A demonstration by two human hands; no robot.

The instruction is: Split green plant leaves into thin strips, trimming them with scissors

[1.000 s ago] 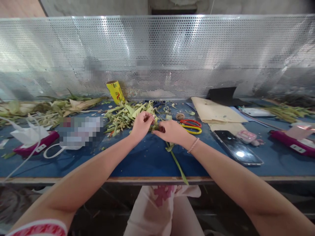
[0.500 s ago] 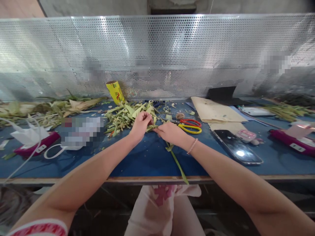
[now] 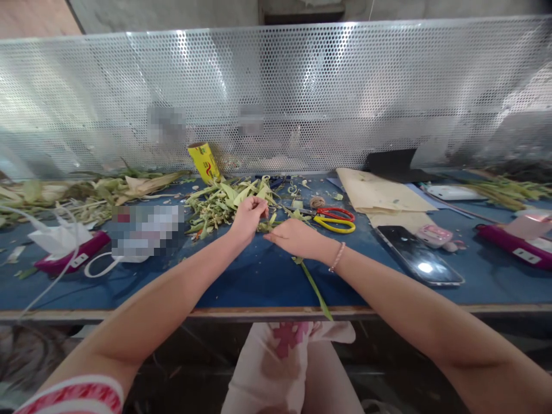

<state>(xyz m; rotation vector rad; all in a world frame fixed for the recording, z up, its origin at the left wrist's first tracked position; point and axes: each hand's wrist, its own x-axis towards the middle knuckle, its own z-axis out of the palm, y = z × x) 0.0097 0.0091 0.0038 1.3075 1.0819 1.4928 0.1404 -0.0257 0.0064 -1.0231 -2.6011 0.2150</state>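
My left hand (image 3: 250, 215) is closed in a pinch beside a heap of pale green leaves and stalk pieces (image 3: 213, 204). Whatever lies between its fingertips is too small to make out. Just to the right, my right hand (image 3: 296, 237) is closed on a green plant stem (image 3: 317, 287), whose lower end sticks out below the hand and past the table's front edge. Some leafy bits of the plant show between the two hands. Scissors (image 3: 335, 218) with one red and one yellow handle lie right of my right hand, with a small roll of twine (image 3: 317, 202) behind them.
A blue-topped table (image 3: 241, 287) backs onto a perforated metal screen (image 3: 276, 86). A phone (image 3: 418, 256), a pink case (image 3: 433, 236) and brown paper (image 3: 383, 192) lie right. A yellow tube (image 3: 204, 163) leans behind the heap. Magenta power strips (image 3: 73, 253) with cables stand at both sides.
My right hand has turned slightly and its fingertips have come a little lower and nearer to me. My left hand keeps its pinch in nearly the same place. The view has shifted slightly.
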